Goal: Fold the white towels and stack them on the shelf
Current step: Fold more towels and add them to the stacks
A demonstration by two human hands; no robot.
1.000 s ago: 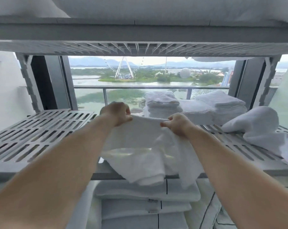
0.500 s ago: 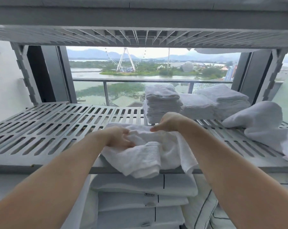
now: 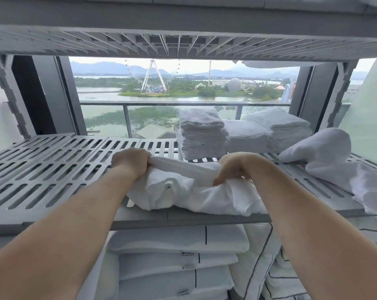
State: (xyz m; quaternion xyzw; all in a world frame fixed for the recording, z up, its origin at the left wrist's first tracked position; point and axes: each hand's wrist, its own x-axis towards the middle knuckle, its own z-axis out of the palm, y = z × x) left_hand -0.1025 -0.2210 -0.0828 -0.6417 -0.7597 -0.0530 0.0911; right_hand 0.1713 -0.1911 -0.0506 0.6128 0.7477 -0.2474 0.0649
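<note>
On a slatted grey shelf (image 3: 42, 169) before a window, a folding job partway through. Beneath it, stacked white pillows (image 3: 179, 241). Along the shelf's back edge toward the right, three stacks of folded towels (image 3: 246, 137) side by side, squared off and apparently finished. At the right edge, a loose heap of unfolded towels (image 3: 326, 161), part of it spilling past the front right corner, evidently not yet touched. Judged from that: under way but not done, with one piece in hand, the heap to go, the stacking of both to come. Near the middle of the front edge, the towel in work (image 3: 194, 195), bunched and rumpled, its lower folds resting on the slats and drooping a little over the lip, one long edge lifted into a taut band above the rest. Clamped on the left end of that band, the left hand (image 3: 132, 162), fingers curled round the cloth; closed on the right end, the right hand (image 3: 233, 169), fingertips tucked down into the fabric, knuckles up, slightly blurred. Both hands above and just behind the bulk of the towel, the cloth stretched between them and heaped below.
</note>
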